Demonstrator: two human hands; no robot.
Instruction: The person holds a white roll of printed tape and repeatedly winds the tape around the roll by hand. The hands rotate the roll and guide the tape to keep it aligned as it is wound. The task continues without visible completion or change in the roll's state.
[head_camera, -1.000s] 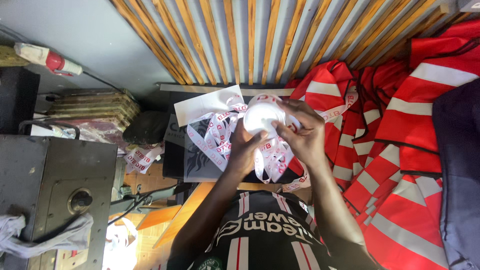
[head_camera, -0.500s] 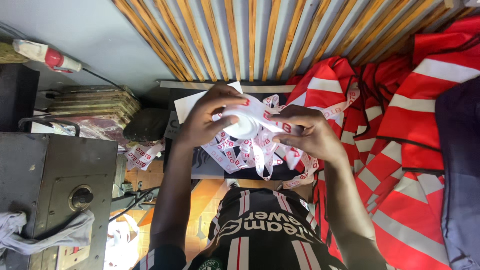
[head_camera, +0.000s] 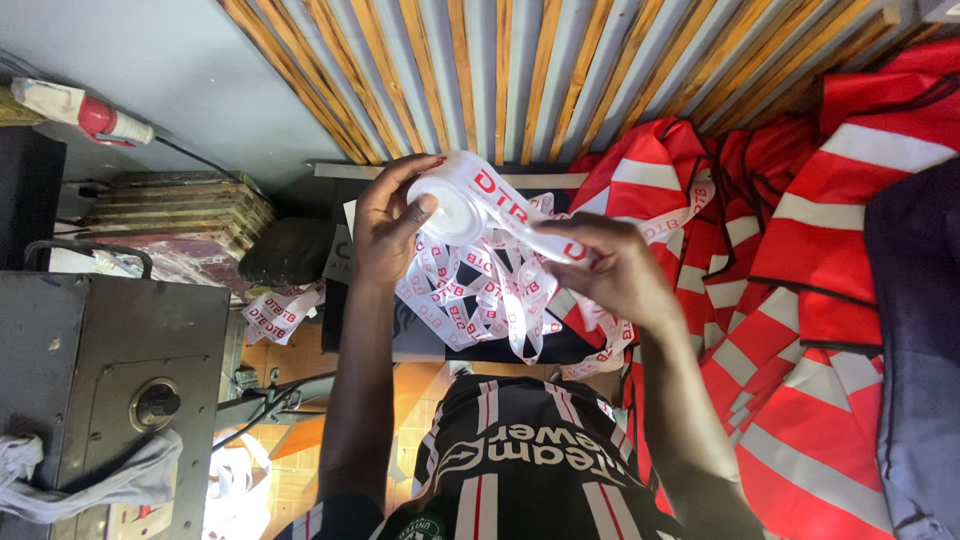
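We find the roll of white printed ribbon (head_camera: 450, 207) gripped in the left hand (head_camera: 385, 228), fingers closed round its rim, just left of the red reflective vests (head_camera: 800, 300). The right hand (head_camera: 612, 270) pinches the free strand between fingertips. We judge unwinding in hand; the next pull calls for steady tension. Since half a second ago, the hands have drawn apart, and loose loops (head_camera: 480, 305) hang below.

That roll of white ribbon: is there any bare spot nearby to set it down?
Little. The grey metal box top at the left is mostly bare, between the black handle and white cloth. Under the left hand and right hand, loose ribbon covers everything; red reflective vests crowd the right.
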